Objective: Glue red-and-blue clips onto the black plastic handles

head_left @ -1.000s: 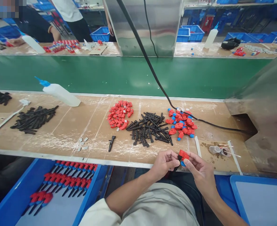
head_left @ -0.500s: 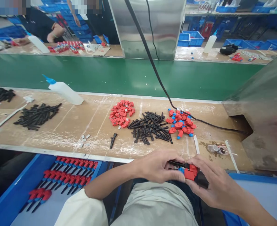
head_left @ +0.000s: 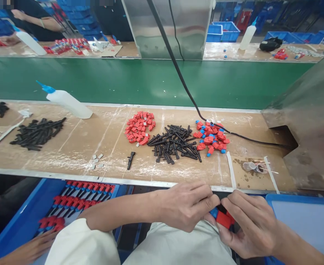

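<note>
Both my hands meet over my lap, just below the bench edge. My left hand (head_left: 188, 206) is closed, its fingertips pinching the black end of a small red and blue part (head_left: 221, 218). My right hand (head_left: 250, 224) is curled round the same part from the right. On the bench ahead lie a heap of red caps (head_left: 139, 127), a heap of black stems (head_left: 174, 144) and a heap of red and blue pieces (head_left: 212, 138). One black stem (head_left: 130, 160) lies alone nearer the edge.
A blue tray (head_left: 18, 228) at lower left holds rows of finished red-headed parts (head_left: 79, 200); another person's hand (head_left: 31, 248) reaches in there. A white squeeze bottle (head_left: 65, 103) lies left, a black cable (head_left: 184, 88) crosses the green conveyor (head_left: 123, 81), small cups (head_left: 254, 167) stand right.
My hands have dropped lower toward my lap and closed tighter round the part. Another person's hand has appeared at the lower left by the blue tray.
</note>
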`<move>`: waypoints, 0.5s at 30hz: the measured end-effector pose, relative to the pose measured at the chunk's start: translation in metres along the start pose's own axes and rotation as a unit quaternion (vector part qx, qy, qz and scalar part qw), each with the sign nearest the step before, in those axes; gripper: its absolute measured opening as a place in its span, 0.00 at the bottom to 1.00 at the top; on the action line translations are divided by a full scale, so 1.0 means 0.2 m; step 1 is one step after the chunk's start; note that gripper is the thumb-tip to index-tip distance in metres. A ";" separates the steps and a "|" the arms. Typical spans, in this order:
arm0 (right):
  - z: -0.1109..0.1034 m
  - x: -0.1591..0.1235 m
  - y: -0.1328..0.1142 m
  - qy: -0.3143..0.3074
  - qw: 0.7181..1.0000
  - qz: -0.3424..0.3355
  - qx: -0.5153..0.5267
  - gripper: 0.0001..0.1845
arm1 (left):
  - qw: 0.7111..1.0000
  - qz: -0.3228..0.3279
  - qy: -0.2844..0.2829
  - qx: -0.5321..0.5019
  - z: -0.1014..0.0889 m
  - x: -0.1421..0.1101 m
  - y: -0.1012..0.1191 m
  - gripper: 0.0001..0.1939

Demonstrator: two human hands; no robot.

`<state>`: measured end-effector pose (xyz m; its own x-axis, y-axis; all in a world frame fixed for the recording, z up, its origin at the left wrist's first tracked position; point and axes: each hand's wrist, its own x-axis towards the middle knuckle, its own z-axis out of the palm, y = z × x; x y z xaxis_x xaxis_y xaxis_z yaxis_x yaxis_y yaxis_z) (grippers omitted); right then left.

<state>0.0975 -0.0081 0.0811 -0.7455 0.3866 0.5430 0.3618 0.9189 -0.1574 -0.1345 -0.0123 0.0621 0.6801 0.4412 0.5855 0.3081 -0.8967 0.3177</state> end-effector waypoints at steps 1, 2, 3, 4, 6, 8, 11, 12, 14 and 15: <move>0.00 -0.02 0.00 -0.001 1.000 0.006 0.001 0.15 | 1.000 0.003 0.003 -0.008 0.00 0.00 0.00 0.15; 0.01 -0.04 0.00 -0.007 1.000 0.014 0.007 0.15 | 1.000 0.007 0.001 -0.012 0.00 -0.01 0.00 0.14; 0.01 -0.07 0.00 -0.020 0.999 0.028 0.018 0.16 | 1.000 0.012 -0.004 -0.013 0.00 -0.01 0.00 0.14; 0.01 -0.10 0.00 -0.038 0.998 0.046 0.032 0.15 | 1.000 0.020 -0.009 -0.011 0.00 -0.01 0.00 0.14; 0.01 -0.14 0.00 -0.065 0.993 0.077 0.059 0.14 | 0.999 0.034 -0.014 -0.009 0.01 -0.02 0.00 0.14; 0.01 -0.16 0.00 -0.064 0.992 0.080 0.079 0.14 | 0.999 0.038 -0.013 -0.010 0.01 -0.02 0.00 0.13; 0.01 -0.14 -0.01 -0.028 0.995 0.050 0.077 0.14 | 0.999 0.037 -0.012 -0.022 0.02 -0.02 -0.01 0.13; 0.01 -0.13 -0.02 -0.023 0.997 0.045 0.063 0.13 | 0.999 0.036 -0.013 -0.032 0.02 -0.02 -0.01 0.13; 0.00 -0.11 -0.04 -0.031 0.999 0.036 0.024 0.08 | 0.998 0.037 -0.023 -0.048 0.03 -0.03 0.01 0.13; -0.01 -0.11 -0.06 -0.043 0.999 0.030 0.008 0.04 | 0.997 0.037 -0.033 -0.053 0.05 -0.03 0.02 0.14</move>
<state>0.1106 -0.0280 0.0727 -0.7684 0.4451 0.4599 0.3981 0.8950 -0.2011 -0.1309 -0.0196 0.0532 0.7420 0.3678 0.5605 0.1866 -0.9163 0.3543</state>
